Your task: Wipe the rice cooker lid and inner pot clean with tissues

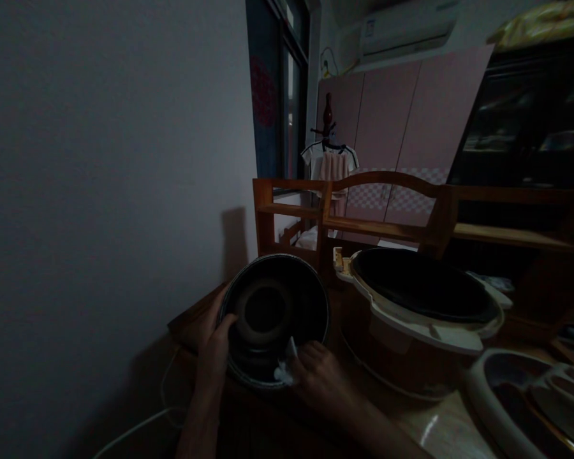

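A round dark inner pot (310,306) is tilted so that its open mouth faces me. My left hand (215,338) grips its left rim, with the thumb inside and the other fingers behind the wall. At the lower right rim, my right hand (316,366) is closed on a crumpled white tissue (283,371), which lies against the inside of the pot. Dim light hides how wet or dirty the inner surface is. To the right stands a large cooker body (402,357) with a pale rim and a dark opening.
The cooker's lid (516,401) lies at the lower right on the wooden table (447,421). A wooden shelf rail (382,223) runs along the back. A white cord (134,427) hangs at the left by the wall (115,191).
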